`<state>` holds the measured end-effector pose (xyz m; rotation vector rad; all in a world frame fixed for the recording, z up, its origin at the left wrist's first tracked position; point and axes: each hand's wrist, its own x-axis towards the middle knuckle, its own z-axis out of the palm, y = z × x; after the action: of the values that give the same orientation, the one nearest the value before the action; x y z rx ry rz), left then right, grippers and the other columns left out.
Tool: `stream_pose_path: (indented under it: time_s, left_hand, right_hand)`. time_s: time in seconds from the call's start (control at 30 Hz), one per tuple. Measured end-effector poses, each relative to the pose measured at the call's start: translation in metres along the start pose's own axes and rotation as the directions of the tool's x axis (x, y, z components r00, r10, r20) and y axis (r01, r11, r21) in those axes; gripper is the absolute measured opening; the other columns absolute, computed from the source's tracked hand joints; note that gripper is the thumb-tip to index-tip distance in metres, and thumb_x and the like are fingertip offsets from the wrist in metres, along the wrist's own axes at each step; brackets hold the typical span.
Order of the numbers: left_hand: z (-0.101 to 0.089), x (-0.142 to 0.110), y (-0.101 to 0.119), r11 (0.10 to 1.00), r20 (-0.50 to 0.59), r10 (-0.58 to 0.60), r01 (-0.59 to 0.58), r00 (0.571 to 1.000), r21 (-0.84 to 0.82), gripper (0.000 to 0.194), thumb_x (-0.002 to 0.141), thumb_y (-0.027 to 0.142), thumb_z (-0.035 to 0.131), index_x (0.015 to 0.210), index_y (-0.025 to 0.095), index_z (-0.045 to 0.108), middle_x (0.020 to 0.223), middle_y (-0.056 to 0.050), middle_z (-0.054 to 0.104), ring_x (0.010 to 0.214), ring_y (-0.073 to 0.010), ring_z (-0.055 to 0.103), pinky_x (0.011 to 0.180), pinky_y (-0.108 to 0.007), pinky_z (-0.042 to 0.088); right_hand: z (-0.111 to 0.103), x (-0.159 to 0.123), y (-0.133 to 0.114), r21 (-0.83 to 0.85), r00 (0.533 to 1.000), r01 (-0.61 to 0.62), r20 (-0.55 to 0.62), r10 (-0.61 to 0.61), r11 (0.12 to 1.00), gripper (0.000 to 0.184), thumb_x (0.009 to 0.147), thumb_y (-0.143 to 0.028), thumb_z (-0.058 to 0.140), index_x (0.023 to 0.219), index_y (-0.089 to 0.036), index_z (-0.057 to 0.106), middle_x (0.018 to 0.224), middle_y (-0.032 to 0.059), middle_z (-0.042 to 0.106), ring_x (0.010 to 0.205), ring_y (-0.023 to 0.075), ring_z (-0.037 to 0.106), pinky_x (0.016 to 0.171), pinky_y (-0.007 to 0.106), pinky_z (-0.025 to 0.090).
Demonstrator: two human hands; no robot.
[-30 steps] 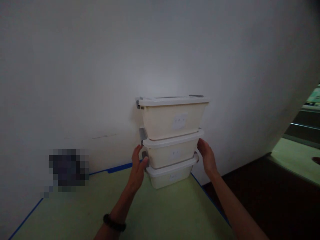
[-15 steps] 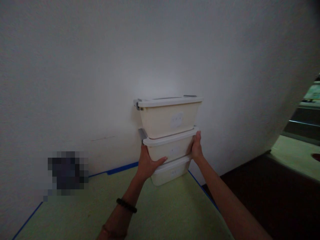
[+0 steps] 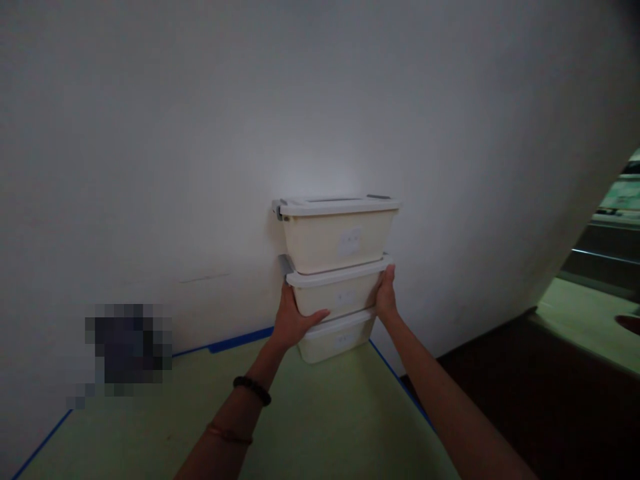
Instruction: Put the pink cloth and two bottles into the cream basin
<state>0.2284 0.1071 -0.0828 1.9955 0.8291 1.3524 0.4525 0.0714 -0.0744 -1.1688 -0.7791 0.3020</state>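
Three lidded cream storage boxes stand stacked against the wall, each with a pale label on its front. My left hand [image 3: 295, 320] grips the left side of the middle storage box [image 3: 345, 293], thumb laid across its front low down. On the opposite side my right hand [image 3: 386, 295] presses against the same box, thumb up near the lid's rim; its other fingers are hidden behind. Above sits the top storage box [image 3: 335, 241], with grey latches on its white lid. Underneath, the bottom storage box [image 3: 340, 341] rests on the table, partly covered by my left hand.
The pale green table [image 3: 320, 420] is edged with blue tape [image 3: 240, 339] along the wall. A pixelated dark patch [image 3: 125, 347] hides something at the left. White wall [image 3: 200, 133] rises behind. Dark floor [image 3: 490, 393] lies to the right, with a pale surface [image 3: 590, 313] beyond.
My hands have closed in from both sides onto the middle box, after standing beside the stack. The stack has shifted slightly left in view and sits a little straighter.
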Motion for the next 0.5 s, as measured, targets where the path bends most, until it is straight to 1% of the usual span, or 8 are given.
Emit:
stream_pose_path:
  time_s: [0.13,0.17,0.23,0.3,0.4,0.5]
  left_hand:
    - [-0.006,0.0,0.006,0.999,0.07,-0.008,0.011,0.998,-0.042,0.086,0.06,0.043,0.077,0.128,0.018,0.032,0.126,-0.014,0.048,0.118,-0.0307,0.049,0.1,-0.051,0.039]
    - [-0.007,0.0,0.007,0.999,0.083,-0.009,0.014,0.997,-0.05,0.086,0.06,0.043,0.077,0.129,0.018,0.031,0.127,-0.014,0.048,0.119,-0.0305,0.049,0.1,-0.05,0.039]
    - [-0.008,0.0,0.009,0.998,0.101,-0.012,0.019,0.995,-0.065,0.087,0.062,0.042,0.076,0.131,0.019,0.03,0.13,-0.015,0.047,0.121,-0.0303,0.047,0.101,-0.05,0.038]
    - [-0.009,0.0,0.009,0.996,0.114,-0.017,0.027,0.993,-0.081,0.087,0.062,0.041,0.075,0.132,0.02,0.028,0.131,-0.014,0.046,0.122,-0.03,0.047,0.102,-0.049,0.038]
    - [-0.01,0.002,0.008,0.993,0.132,-0.032,0.046,0.991,-0.105,0.086,0.063,0.04,0.075,0.132,0.019,0.028,0.131,-0.015,0.048,0.121,-0.0296,0.048,0.102,-0.049,0.039]
    - [-0.013,0.004,0.004,0.99,0.156,-0.05,0.07,0.986,-0.122,0.086,0.06,0.041,0.076,0.129,0.018,0.031,0.128,-0.015,0.051,0.117,-0.0303,0.052,0.1,-0.049,0.041]
  right_hand:
    - [-0.017,-0.011,-0.003,-0.109,0.997,0.02,0.078,-0.011,0.994,0.028,0.091,-0.031,0.053,0.116,-0.019,0.056,0.119,0.008,0.058,0.098,0.0203,0.06,0.082,0.041,0.051]
    - [-0.021,-0.017,-0.003,-0.142,0.995,0.029,0.102,-0.015,0.989,0.027,0.091,-0.032,0.052,0.115,-0.02,0.057,0.119,0.0078,0.058,0.098,0.02,0.06,0.082,0.04,0.052]
    - [-0.029,-0.03,-0.001,-0.2,0.989,0.055,0.147,-0.026,0.978,0.028,0.091,-0.032,0.053,0.115,-0.019,0.057,0.118,0.0077,0.058,0.097,0.0204,0.06,0.081,0.041,0.052]
    - [-0.032,-0.041,0.002,-0.25,0.986,0.082,0.163,-0.042,0.965,0.028,0.091,-0.031,0.053,0.116,-0.018,0.056,0.118,0.0079,0.058,0.097,0.0202,0.06,0.082,0.041,0.051]
    - [-0.031,-0.052,0.006,-0.317,0.987,0.115,0.144,-0.072,0.941,0.028,0.091,-0.031,0.053,0.116,-0.018,0.056,0.118,0.0079,0.058,0.097,0.02,0.06,0.081,0.041,0.051]
    - [-0.029,-0.058,0.011,-0.368,0.989,0.139,0.09,-0.114,0.919,0.029,0.091,-0.031,0.054,0.116,-0.018,0.056,0.118,0.0081,0.058,0.098,0.0203,0.06,0.082,0.041,0.051]
